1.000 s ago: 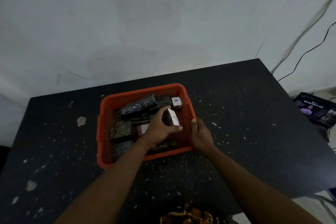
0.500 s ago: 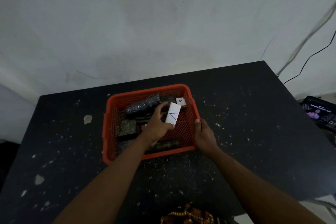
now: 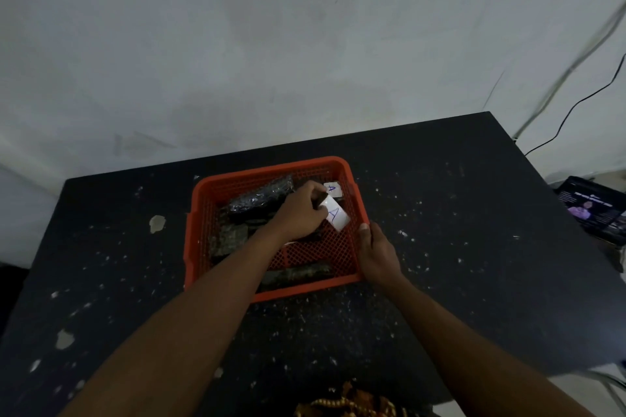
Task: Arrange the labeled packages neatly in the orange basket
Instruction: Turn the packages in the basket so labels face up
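Observation:
An orange mesh basket (image 3: 200,213) sits on the dark table. Inside it my left hand (image 3: 299,213) grips a dark package with a white label marked A (image 3: 336,215), held low near the basket's right side. A second package labelled A (image 3: 332,188) lies in the far right corner. A shiny dark wrapped package (image 3: 259,198) lies along the back, mottled dark packages (image 3: 230,239) at the left, and another (image 3: 298,272) along the front wall. My right hand (image 3: 377,252) rests on the basket's right rim, steadying it.
The black speckled table (image 3: 474,247) extends around the basket. A lit screen (image 3: 591,208) sits off the table at the right, with cables (image 3: 576,105) on the wall above it. Patterned cloth (image 3: 349,404) shows at the bottom edge.
My left hand carried the A-labelled package towards the basket's far right and turned it so the label faces up. My right hand stayed on the rim.

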Demonstrator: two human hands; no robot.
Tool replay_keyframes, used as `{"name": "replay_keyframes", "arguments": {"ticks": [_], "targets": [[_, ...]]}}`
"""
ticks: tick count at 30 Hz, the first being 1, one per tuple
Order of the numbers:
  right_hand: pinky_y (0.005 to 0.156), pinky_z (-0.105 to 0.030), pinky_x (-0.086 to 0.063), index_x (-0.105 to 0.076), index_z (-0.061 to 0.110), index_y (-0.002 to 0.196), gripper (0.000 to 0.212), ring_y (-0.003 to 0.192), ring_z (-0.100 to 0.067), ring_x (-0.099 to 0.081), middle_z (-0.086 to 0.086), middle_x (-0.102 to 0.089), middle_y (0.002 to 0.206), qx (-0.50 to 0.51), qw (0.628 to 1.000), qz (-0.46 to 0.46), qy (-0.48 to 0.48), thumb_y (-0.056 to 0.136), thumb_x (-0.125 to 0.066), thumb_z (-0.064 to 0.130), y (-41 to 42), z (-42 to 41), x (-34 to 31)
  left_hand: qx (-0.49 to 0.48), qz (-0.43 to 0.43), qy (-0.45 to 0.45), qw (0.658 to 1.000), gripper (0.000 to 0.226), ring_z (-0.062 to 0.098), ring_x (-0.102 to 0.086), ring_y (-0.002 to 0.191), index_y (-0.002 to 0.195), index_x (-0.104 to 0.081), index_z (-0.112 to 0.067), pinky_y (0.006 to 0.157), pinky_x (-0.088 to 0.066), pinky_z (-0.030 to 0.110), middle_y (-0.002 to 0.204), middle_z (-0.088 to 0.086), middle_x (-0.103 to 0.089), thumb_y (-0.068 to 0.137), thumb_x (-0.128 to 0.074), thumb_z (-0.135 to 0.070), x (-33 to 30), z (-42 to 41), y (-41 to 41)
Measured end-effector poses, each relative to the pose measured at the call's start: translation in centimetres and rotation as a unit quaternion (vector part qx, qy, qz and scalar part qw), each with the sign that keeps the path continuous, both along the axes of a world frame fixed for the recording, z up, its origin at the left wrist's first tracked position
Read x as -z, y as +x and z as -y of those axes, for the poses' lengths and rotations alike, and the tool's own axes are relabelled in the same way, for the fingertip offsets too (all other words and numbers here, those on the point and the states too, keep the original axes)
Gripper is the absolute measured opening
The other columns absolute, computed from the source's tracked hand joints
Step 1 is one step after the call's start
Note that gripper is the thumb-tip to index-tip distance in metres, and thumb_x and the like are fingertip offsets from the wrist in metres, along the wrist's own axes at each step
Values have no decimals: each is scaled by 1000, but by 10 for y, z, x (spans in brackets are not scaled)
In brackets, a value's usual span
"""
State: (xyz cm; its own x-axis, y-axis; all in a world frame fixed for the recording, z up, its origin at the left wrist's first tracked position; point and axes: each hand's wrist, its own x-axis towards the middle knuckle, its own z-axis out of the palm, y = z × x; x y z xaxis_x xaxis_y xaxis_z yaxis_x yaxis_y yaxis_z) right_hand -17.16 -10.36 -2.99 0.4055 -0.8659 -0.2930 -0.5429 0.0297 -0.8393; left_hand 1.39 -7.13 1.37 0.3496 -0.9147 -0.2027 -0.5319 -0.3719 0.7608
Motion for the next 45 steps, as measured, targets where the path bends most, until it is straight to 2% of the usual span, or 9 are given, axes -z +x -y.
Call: {"name": "replay_keyframes", "arguments": {"ticks": [4,7,10,13,16,20,34,39,45], "targets": [[62,-35,-53,-47,32,102,30,71,-17,-65,1,-64,85,-3,1000,4,-4,99,-24,52,-1,0,0,91,55,42,993,44,22,-56,116,134,-54,-16,85,-41,22,132,8,-57,91,-56,-7,3,17,-6],[62,-31,-49,-47,31,100,30,75,-14,-62,7,-60,84,4,1000,2,-11,100,-25,51,0,0,1,117,64,65,989,42,25,-59,114,135,-55,-15,85,-46,26,130,11,-60,93,-55,-8,5,26,-11],[65,-33,-51,-49,29,101,32,74,-14,-62,3,-61,85,13,1000,0,-1,100,-26,50,1,0,3,124,105,65,985,41,27,-55,119,134,-54,-11,95,-46,34,132,12,-58,93,-59,-15,11,33,-14],[60,-29,-47,-50,30,94,31,72,-13,-62,2,-63,84,16,1000,0,0,101,-27,49,1,1,4,155,218,56,962,55,29,-47,125,134,-51,-12,103,-37,44,135,10,-53,86,-69,-32,19,32,-18],[58,-29,-47,-50,32,87,31,70,-12,-62,4,-63,82,26,1000,-3,0,101,-28,48,3,1,6,201,280,75,936,66,26,-42,127,133,-49,-21,103,-25,48,136,3,-50,77,-72,-48,27,27,-18],[51,-25,-37,-47,30,81,33,64,-11,-59,4,-60,76,35,999,-13,-11,101,-27,48,6,1,8,220,311,87,920,63,24,-44,122,129,-51,-20,100,-25,46,136,1,-50,76,-73,-46,37,23,-18],[58,-29,-45,-49,31,86,29,71,-17,-61,3,-61,82,40,999,-13,-10,101,-29,46,6,-1,5,201,262,37,943,67,21,-35,136,141,-42,-17,112,-17,45,147,3,-43,84,-68,-41,42,13,-19],[83,-31,-44,-47,24,122,28,101,-10,-50,6,-48,115,65,983,-17,-169,96,-48,34,9,-1,-1,88,204,-81,972,37,16,-45,120,123,-58,-24,100,-31,38,124,-4,-57,88,-62,-35,29,-8,-11],[97,-31,-34,-51,20,119,33,114,-15,-40,-1,-49,121,-5,940,-24,-342,87,-51,30,36,-7,-22,40,174,-74,981,17,16,-54,94,105,-68,-16,82,-47,37,100,0,-63,89,-65,-21,21,-67,10]]}}
